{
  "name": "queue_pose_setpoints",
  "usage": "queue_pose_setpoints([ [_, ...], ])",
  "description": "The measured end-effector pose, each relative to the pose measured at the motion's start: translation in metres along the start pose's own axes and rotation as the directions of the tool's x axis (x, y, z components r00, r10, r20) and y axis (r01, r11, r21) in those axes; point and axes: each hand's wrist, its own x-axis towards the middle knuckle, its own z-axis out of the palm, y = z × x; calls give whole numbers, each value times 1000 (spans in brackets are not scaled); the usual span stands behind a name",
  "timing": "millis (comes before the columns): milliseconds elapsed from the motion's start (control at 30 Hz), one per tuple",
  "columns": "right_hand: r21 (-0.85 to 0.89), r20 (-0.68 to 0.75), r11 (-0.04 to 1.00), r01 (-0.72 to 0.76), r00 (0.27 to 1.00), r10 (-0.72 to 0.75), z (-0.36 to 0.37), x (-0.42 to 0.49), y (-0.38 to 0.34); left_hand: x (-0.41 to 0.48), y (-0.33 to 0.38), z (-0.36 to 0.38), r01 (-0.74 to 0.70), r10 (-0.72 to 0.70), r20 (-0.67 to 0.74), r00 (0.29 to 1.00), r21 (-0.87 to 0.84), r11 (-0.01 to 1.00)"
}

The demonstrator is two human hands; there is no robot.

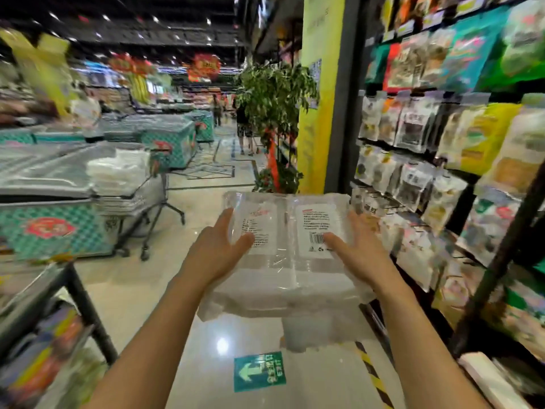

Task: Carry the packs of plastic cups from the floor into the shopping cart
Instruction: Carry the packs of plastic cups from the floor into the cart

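Two packs (290,252) of clear cups, side by side, are held off the floor (224,346) between both hands: the left grip (219,250) clasps the left edge with fingers curled, the right grip (358,247) presses flat on the right pack. Further left, the cart (141,199) already carries white packs beside a freezer (50,202).

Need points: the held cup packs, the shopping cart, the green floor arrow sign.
cup packs (317,228): head view, white barcode label on the right pack.
shopping cart (160,184): head view, basket's right side wall.
green floor arrow sign (259,371): head view, middle of the sticker.
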Motion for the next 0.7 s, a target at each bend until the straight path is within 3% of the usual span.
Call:
queue_pose_setpoints([
  [300,128,173,973,191,962,-211,137,182,-71,143,-104,-51,207,-196,-128,972,80,975],
  [500,117,314,972,202,921,-229,212,278,-114,224,-174,-71,315,-297,-180,938,83,945],
  [700,120,357,963,240,895,-267,311,381,-148,319,-254,-81,368,-346,-238,908,57,928],
])
